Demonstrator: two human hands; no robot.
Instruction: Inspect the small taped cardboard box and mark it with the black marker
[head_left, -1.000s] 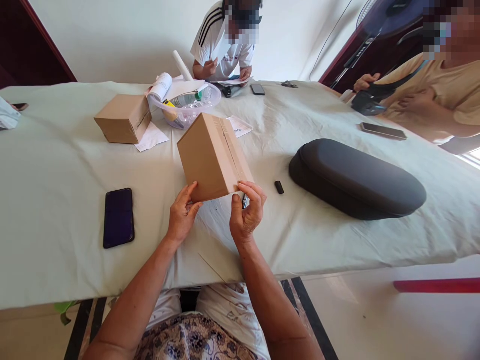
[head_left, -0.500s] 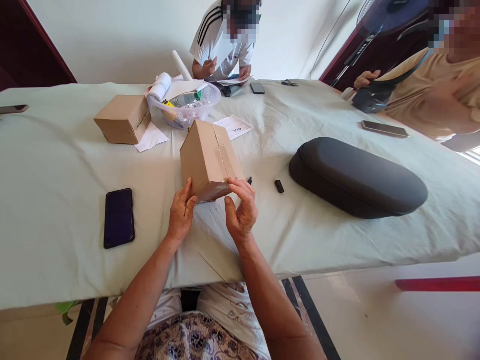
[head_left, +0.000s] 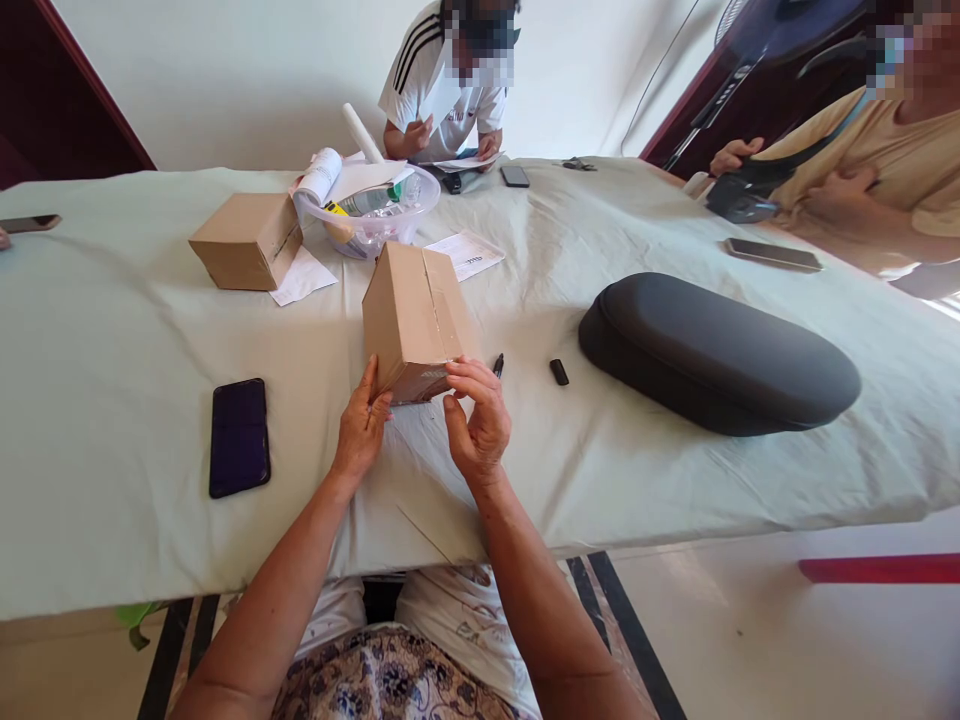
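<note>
Cardboard box (head_left: pixel 409 315) between both hands, near table edge (head_left: pixel 450 555).

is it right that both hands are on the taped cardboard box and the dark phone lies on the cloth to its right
Not quite. In the head view both hands, left hand and right hand, are on the taped cardboard box, but the dark phone lies on the cloth to its left, not its right.

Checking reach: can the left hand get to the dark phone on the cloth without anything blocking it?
Probably yes. The dark phone lies flat to the left of the left hand, with only bare cloth between them. But that hand now steadies the cardboard box and would have to let go.
</note>
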